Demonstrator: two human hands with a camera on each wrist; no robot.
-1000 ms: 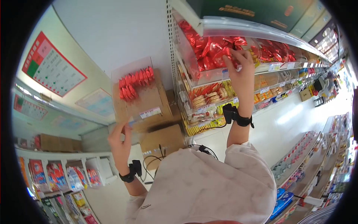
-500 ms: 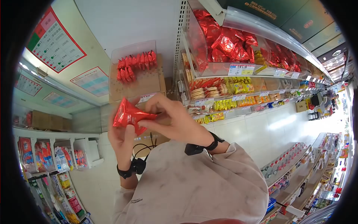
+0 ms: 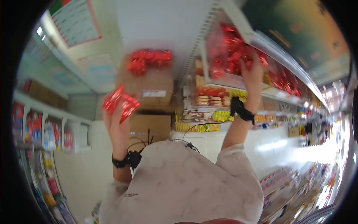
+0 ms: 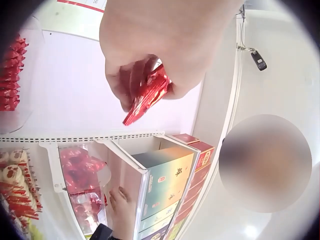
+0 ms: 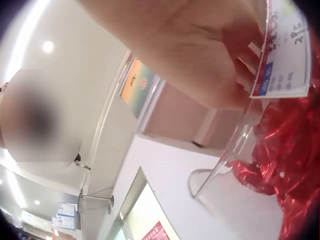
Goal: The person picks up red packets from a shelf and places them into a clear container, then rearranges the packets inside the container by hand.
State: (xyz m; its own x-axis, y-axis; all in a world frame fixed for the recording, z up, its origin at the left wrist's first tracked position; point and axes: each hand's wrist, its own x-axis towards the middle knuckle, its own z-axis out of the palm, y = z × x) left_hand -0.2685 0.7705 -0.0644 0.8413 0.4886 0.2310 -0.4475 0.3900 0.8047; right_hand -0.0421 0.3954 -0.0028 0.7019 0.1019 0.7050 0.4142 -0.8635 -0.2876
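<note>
My left hand [image 3: 117,125] holds a shiny red foil packet [image 3: 121,103] in front of the cardboard box. In the left wrist view, the fingers and thumb pinch this red packet [image 4: 150,92], and its crimped end sticks out below them. My right hand [image 3: 254,72] reaches over the front of a clear bin on the upper shelf, its fingers among a heap of red foil packets [image 3: 233,43]. A price tag [image 5: 287,55] and the bin's front partly hide those fingers in the right wrist view. I cannot tell whether they grip a packet.
Rows of red packets [image 3: 151,59] sit in a clear tray on a cardboard box [image 3: 149,80] by the wall. Lower shelves hold round biscuits [image 3: 209,100] and yellow packets [image 3: 223,115]. Green boxes [image 3: 298,33] stand above the bin. Another carton [image 3: 151,127] stands below, near black cables.
My right hand went from the bin to my left hand, where both held a red packet half a second ago. The left hand now holds it alone, and the right is back at the bin.
</note>
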